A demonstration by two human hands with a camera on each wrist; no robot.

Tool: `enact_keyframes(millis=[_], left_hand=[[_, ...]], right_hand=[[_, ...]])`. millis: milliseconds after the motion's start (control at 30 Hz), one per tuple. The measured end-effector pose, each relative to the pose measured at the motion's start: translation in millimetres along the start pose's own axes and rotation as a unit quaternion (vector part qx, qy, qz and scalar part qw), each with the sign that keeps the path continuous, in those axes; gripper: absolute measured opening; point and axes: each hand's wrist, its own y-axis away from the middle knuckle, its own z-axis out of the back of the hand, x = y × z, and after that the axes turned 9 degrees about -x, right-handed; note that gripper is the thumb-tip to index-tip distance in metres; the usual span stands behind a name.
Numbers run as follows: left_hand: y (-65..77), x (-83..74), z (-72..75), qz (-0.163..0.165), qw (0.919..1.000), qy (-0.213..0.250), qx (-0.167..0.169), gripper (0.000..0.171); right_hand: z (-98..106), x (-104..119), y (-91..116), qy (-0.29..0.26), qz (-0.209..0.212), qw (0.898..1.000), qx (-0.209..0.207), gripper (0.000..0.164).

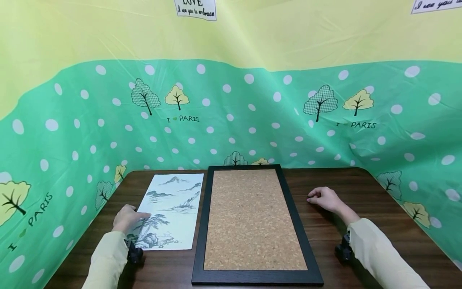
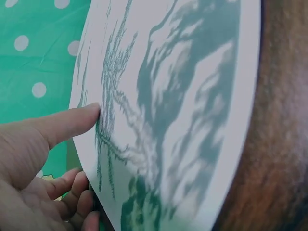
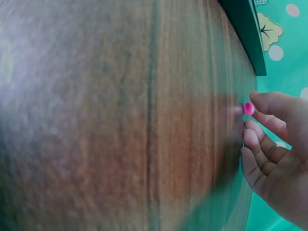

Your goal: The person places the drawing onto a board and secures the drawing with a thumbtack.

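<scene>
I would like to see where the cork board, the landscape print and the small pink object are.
Cork board (image 1: 254, 220): head view, middle of the cork.
Landscape print (image 1: 172, 212): head view, middle of the sheet.
Small pink object (image 3: 249, 109): right wrist view, its rounded face.

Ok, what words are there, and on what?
"LOVE": top-centre white patch on the cloth.
"I see you to embrace": same patch.
"I see you to", cut off: top-right white patch.
"I PARIS", three times, middle mark unclear: same cloth.
Picture sheet: none readable.

Room between corkboard (image 1: 254, 220) and right hand (image 1: 326, 199)
</scene>
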Motion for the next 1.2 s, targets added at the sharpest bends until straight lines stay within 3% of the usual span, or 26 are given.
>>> enact_keyframes(millis=[467, 633, 800, 1000, 1200], left_hand=[[-5.8, 8.3, 9.2, -0.019, 0.9982, 0.012, 0.056, 0.034], [-8.4, 11.0, 14.1, -0.019, 0.9942, 0.033, 0.101, 0.024], [-9.9, 13.6, 18.5, -0.024, 0.9853, 0.064, 0.156, 0.022], [-13.5, 23.0, 19.1, -0.021, 0.9781, 0.104, 0.179, 0.028], [-11.3, 30.7, 25.0, -0.012, 0.9645, 0.167, 0.205, 0.04]], right_hand=[[-2, -6, 0, 0.01, 0.035, 0.999, -0.008, 0.004], [-1, -7, -1, -0.006, 0.036, 0.999, -0.001, 0.005], [0, -4, 1, -0.036, 0.026, 0.999, 0.021, 0.008], [3, 1, 3, -0.04, 0.024, 0.998, 0.041, 0.009], [8, 5, 8, -0.036, 0.035, 0.997, 0.054, 0.009]])
